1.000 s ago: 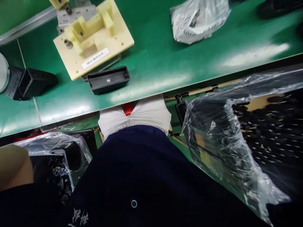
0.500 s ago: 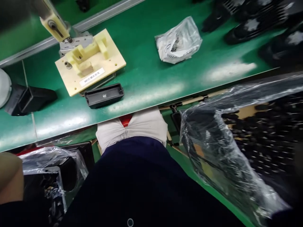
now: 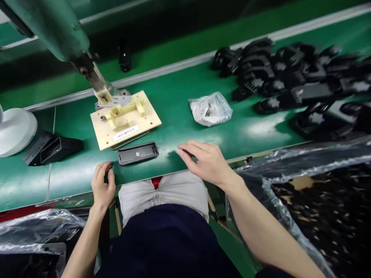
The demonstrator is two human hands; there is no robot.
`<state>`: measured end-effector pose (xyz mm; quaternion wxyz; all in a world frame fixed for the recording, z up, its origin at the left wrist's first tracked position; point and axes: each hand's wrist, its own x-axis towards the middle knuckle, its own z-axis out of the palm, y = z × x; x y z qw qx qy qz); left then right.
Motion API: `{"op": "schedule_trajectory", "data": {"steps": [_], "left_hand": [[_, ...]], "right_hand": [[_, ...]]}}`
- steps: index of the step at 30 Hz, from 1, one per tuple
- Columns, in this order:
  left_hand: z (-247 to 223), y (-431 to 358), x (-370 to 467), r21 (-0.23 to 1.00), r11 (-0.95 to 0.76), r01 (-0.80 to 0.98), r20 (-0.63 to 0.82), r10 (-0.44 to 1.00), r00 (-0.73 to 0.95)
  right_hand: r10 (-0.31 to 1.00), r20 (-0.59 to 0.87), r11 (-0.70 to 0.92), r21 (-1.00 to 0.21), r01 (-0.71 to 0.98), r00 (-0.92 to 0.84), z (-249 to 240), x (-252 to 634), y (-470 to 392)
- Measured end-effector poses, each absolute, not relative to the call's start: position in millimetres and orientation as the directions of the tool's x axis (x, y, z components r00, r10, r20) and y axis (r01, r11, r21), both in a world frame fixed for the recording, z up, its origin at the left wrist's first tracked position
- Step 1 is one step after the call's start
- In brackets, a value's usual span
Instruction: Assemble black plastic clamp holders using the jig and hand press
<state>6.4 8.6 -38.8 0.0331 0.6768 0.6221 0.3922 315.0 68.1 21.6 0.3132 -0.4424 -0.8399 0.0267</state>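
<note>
My left hand rests at the table's front edge, fingers loosely bent and thumb apart, with nothing visible in it. Just to its right lies a shallow black plastic tray-like part, open side up, with a small shiny piece inside. My right hand is over the table right of that part, thumb and forefinger pinched together; a tiny pale bit shows at the fingertips, too small to name. Behind the black part stands a cream fixture with a white label. A clear plastic bag of small metal pieces lies beyond my right hand.
A green press-like tool stands over the fixture. Black hollow parts and a white round object are at left. Several black assemblies are piled at right. Plastic-lined bins flank my lap below the green table.
Both hands have come into view over the table edge; earlier only part of an arm showed at lower left. The camera view has tilted up, so the table items appear lower.
</note>
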Motion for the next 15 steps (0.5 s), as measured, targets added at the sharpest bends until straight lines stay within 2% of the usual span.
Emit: {"op": "schedule_trajectory", "data": {"steps": [5,8,11,15], "left_hand": [[-61,12,21,0.321,-0.307,0.896,0.572,0.817,0.075],[-61,12,27,0.220,-0.296,0.929,0.616,0.781,0.103],[-61,14,32,0.197,-0.265,0.944,0.652,0.755,0.076],[-66,17,40,0.155,-0.231,0.960,0.678,0.732,0.067]], "right_hand": [[0.838,0.357,0.544,-0.509,0.667,-0.412,49,306,155],[0.917,0.201,0.394,-0.587,0.708,-0.344,63,288,223],[0.984,0.004,0.147,-0.574,0.806,-0.176,64,267,287],[0.999,-0.001,0.035,-0.509,0.860,-0.041,56,236,350]]}}
